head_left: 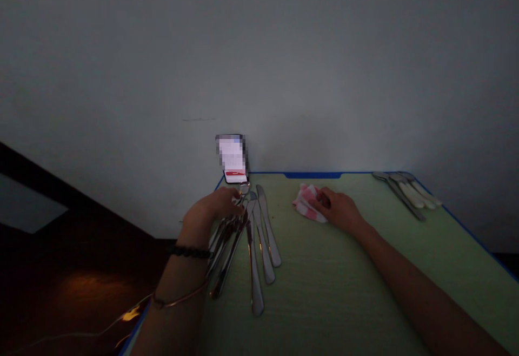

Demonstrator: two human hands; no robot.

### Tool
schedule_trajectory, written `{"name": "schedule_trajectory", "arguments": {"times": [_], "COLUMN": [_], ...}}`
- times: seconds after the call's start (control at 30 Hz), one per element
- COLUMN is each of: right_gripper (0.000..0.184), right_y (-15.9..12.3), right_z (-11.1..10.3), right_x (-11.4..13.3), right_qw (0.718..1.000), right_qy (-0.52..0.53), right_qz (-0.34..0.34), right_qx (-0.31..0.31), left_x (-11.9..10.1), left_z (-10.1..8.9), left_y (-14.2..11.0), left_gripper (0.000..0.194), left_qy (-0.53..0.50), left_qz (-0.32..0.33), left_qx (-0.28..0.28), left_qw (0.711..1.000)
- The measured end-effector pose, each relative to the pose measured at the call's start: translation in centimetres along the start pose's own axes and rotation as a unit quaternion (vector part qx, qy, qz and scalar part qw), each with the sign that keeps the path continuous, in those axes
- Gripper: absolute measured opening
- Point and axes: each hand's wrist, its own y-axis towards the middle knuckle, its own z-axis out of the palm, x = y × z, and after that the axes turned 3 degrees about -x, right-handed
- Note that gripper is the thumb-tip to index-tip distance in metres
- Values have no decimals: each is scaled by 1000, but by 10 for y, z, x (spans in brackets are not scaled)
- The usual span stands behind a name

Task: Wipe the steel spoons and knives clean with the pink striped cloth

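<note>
My left hand (222, 203) is at the far end of a fanned pile of cutlery, its fingers closed on a spoon (244, 187) whose bowl shows past the fingertips. Part of its handle is hidden by the hand. Beneath and beside it lie several metal pieces with shiny handles, among them a table knife (268, 226) at the right of the fan. My right hand (338, 209) pinches a pink and white cloth (307, 203) that rests crumpled on the tabletop.
A lit phone (232, 158) leans on the wall at the table's back left. Several pieces of cutlery, some with white handles (411, 192), lie at the back right. The green table (324, 291) has a blue edge. A white cable (81, 335) runs below left.
</note>
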Motion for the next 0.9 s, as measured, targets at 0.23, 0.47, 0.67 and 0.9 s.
{"name": "schedule_trajectory", "arguments": {"times": [0.23,0.47,0.67,0.9], "right_gripper": [37,36,40,40], "right_y": [0,-1,0,1], "right_z": [0,1,1,4], "right_x": [0,-1,-1,-6], "right_qw": [1000,1000,1000,1000], "right_qy": [14,20,19,16], "right_qz": [1,-4,2,-5], "right_qx": [-12,-21,-17,-22], "left_x": [12,36,43,45], "left_z": [-2,1,16,17], "left_y": [0,2,8,12], "left_gripper": [49,42,51,52], "left_qy": [-16,-12,-71,-110], "left_qz": [-20,-74,-115,-131], "left_qx": [12,19,50,73], "left_qw": [1000,997,990,982]}}
